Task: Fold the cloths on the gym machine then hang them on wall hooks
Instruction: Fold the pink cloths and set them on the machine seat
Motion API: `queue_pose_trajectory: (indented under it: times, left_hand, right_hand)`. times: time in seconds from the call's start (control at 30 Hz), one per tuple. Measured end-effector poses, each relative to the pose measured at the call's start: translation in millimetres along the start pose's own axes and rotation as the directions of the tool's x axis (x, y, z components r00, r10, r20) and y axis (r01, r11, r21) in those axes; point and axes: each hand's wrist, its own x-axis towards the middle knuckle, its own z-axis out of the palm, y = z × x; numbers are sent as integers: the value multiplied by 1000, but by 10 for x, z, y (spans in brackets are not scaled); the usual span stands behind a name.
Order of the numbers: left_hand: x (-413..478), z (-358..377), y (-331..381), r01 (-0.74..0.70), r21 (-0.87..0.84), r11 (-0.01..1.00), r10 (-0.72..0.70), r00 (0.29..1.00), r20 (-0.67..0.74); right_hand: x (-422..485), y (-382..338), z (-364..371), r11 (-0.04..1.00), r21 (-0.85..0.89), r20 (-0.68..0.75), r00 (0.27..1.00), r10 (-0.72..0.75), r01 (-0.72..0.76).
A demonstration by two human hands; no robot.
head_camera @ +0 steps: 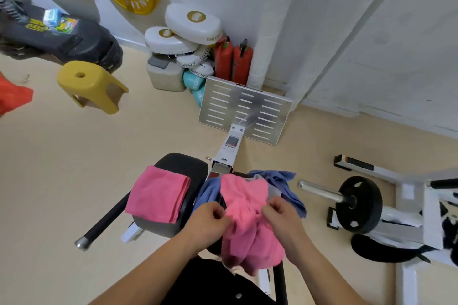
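Our left hand and right hand pinch the crumpled pink terry cloth, fingers clamped; folded pink cloth on black pad.

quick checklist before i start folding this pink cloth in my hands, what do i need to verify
1. Grip: left hand and right hand both pinch the crumpled pink cloth: ok.
2. Cloth spread out for a fold: it is bunched and hangs down in front: not ok.
3. Corners found: hidden in the bunching: cannot tell.
4. Finished piece out of the way: the folded pink cloth lies on the black pad, apart from your hands: ok.
5. Work spot free: the blue cloth lies under the pink one: not ok.
6. Wall hooks located: none in view: cannot tell.
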Motion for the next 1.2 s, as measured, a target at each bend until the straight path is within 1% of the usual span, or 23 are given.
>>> queue_pose_trajectory:
  times: [0.07, 0.1, 0.13, 0.17, 0.2, 0.23, 0.27, 0.3, 0.4, 0.43, 0.47, 0.53, 0.6, 0.67, 0.73, 0.77, 0.83, 0.9, 1.0, 1.03, 1.1, 1.13, 1.2]
  left_hand:
    - [32, -41, -36, -44, 165, 985, 44, 999, 6]
    - [65, -58, -5, -121, 236, 964, 121, 993, 17]
    - [141, -54, 36, -217, 337, 916, 208, 976, 63]
    - [208, -28, 105, -332, 465, 821, 292, 943, 158]
    - [272, 26, 191, -412, 553, 724, 306, 911, 277]
    - [380, 110, 230, -460, 585, 668, 295, 885, 360]
    - [503, 193, 216, -464, 606, 647, 265, 881, 392]
    - [612, 247, 175, -445, 617, 649, 225, 887, 403]
    - [702, 253, 5, -435, 621, 652, 209, 890, 404]
    - [660, 228, -25, -438, 605, 665, 223, 890, 398]
    - [647, 212, -70, -423, 594, 684, 224, 897, 381]
    - [642, 181, -73, -415, 557, 719, 248, 902, 353]
    - [649, 115, -58, -386, 539, 749, 247, 917, 315]
    - [606, 54, -90, -357, 561, 747, 210, 927, 310]
    - [562, -4, -120, -363, 546, 755, 221, 925, 309]
    - [555, -21, -138, -366, 529, 766, 234, 924, 301]
    - [557, -40, -150, -364, 524, 770, 237, 926, 294]
    - [572, -54, -163, -360, 518, 776, 219, 924, 314]
    - [545, -100, -185, -391, 505, 769, 208, 901, 381]
    - [520, -119, -194, -406, 513, 756, 210, 893, 398]
    - [460, -144, -224, -428, 508, 748, 215, 879, 425]
    - [418, -163, -229, -429, 486, 761, 224, 878, 423]
    - [334, -225, -213, -426, 426, 798, 270, 885, 379]
  right_hand:
    - [-8, 19, -33, 985, -146, 36, 996, -83, 87]
    - [25, 49, -47, 950, -297, 19, 995, -98, 99]
    - [96, 92, -69, 893, -435, 62, 994, -93, 111]
    - [172, 210, -65, 846, -526, 143, 990, -18, 91]
    - [206, 305, -35, 805, -588, 248, 964, 95, 72]
    - [251, 433, 6, 785, -614, 285, 950, 131, 76]
    - [284, 555, 50, 767, -635, 276, 955, 110, 95]
    - [301, 638, 91, 767, -634, 220, 974, 60, 96]
    - [224, 619, 64, 814, -578, 88, 996, 0, 51]
    - [191, 562, 48, 854, -517, 62, 998, -28, 56]
    - [158, 441, 29, 908, -418, 32, 999, -19, 31]
    - [172, 265, -27, 975, -221, -61, 998, 11, -25]
    - [188, 191, -61, 997, -76, -125, 992, 8, -17]
    - [180, 136, -12, 999, 2, -189, 981, 40, -40]
    - [188, 98, 65, 987, 119, -196, 972, 128, -106]
    - [169, 93, 99, 979, 124, -169, 968, 183, -164]
    - [120, 159, 168, 970, 103, -111, 966, 233, -222]
    - [27, 185, 214, 950, 187, -119, 954, 274, -250]
    - [-114, 227, 259, 952, 220, -239, 935, 264, -212]
    - [-152, 226, 270, 949, 238, -254, 930, 265, -206]
    - [-264, 192, 303, 929, 304, -214, 936, 281, -209]
    - [-310, 176, 317, 923, 334, -190, 946, 264, -191]
    - [-432, 45, 336, 936, 326, -173, 966, 194, -130]
